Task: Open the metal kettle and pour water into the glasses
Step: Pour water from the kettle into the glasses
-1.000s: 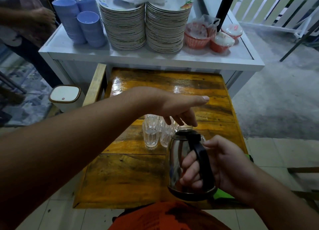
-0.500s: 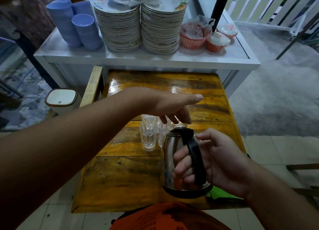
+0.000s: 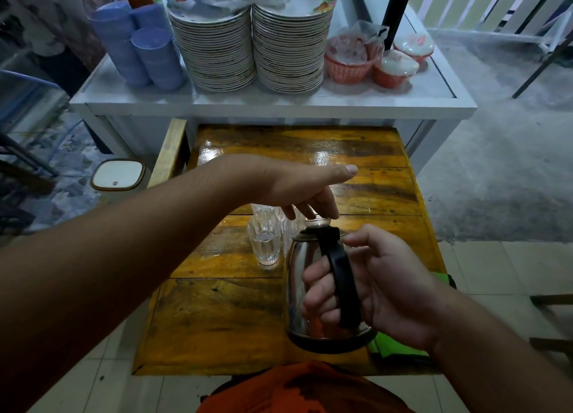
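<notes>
Two hands: both at work over the wooden table, centred on the kettle.
Right hand: wrapped closed around the black handle of the metal kettle, fingers curled through from the kettle side, thumb lying along the top near the hinge.
Left hand: reaching in from 9 o'clock, palm down, thumb stretched out toward 3 o'clock; fingertips bent down onto the kettle's lid knob. Whether they pinch the knob or only rest on it, I cannot tell.
Kettle: upright, toward 5 o'clock on the table, near its front right corner; lid appears seated. Whether its base sits on the wood or is held just above it, I cannot tell.
Glasses: a small cluster of clear tumblers at 11 o'clock from the kettle, just beside it; the nearest one stands upright, the others partly hidden behind the left hand.
Green item: at 4 o'clock from the kettle, under the right wrist at the table edge.
White counter: at 12 o'clock beyond the table, carrying two tall plate stacks, blue bowl stacks toward 10 o'clock, and wrapped red baskets toward 2 o'clock.
White bin: on the floor at 9 o'clock from the table.
</notes>
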`<state>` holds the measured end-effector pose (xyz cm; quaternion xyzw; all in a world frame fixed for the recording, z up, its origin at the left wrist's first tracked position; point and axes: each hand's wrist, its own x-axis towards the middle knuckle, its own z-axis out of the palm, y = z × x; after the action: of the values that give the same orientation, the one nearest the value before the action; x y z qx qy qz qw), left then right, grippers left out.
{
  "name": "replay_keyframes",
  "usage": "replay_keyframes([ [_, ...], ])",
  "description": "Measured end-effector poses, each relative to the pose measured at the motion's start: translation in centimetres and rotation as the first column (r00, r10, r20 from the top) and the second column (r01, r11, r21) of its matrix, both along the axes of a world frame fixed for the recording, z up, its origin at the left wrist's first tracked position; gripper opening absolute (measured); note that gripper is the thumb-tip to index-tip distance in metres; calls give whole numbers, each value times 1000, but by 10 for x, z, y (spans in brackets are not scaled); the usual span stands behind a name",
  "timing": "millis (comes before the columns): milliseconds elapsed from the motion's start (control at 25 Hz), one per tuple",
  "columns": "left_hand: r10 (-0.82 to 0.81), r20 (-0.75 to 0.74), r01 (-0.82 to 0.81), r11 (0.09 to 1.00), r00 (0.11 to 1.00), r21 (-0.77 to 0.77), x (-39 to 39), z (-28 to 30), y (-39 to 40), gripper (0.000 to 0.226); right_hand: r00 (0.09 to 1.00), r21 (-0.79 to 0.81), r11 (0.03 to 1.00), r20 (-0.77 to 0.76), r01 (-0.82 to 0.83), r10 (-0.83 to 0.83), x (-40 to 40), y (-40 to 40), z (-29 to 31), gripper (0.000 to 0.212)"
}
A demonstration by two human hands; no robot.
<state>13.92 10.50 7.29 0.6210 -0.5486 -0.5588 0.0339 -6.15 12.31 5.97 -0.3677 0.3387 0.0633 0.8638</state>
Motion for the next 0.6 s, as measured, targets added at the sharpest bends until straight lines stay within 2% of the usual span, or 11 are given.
replay_keyframes([
  [280,134,-78,-133,991,988,25,6,-22,-5,89,999,14,999,27,-32,31,-6,-3,3,60],
  [600,198,-68,-199,980,978,-5,5,-25,1,92,996,25,997,42,-77,76,-9,-4,10,60],
])
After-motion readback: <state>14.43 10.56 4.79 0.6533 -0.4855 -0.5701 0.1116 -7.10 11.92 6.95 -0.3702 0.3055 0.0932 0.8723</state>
